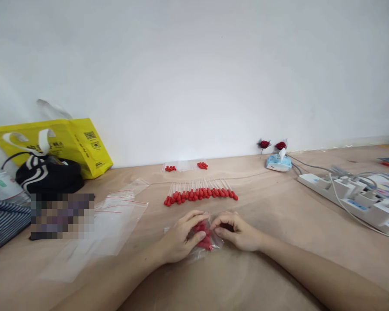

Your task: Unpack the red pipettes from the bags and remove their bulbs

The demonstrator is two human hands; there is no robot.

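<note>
My left hand [181,237] and my right hand [236,231] meet near the front of the table, both pinched on a small clear zip bag [205,242] with red-bulbed droppers inside it. The bag lies on the wooden tabletop [266,207] between my thumbs and fingers. Just beyond my hands a row of several clear droppers with red bulbs [201,193] lies side by side. Farther back, two small packets of red bulbs [185,166] rest near the wall.
Empty clear zip bags [116,216] lie to the left. A yellow bag [74,144] and a black striped bag [48,175] stand at the back left. A white power strip with cables [353,196], a tissue pack [278,162] and two red roses [272,144] are at the right.
</note>
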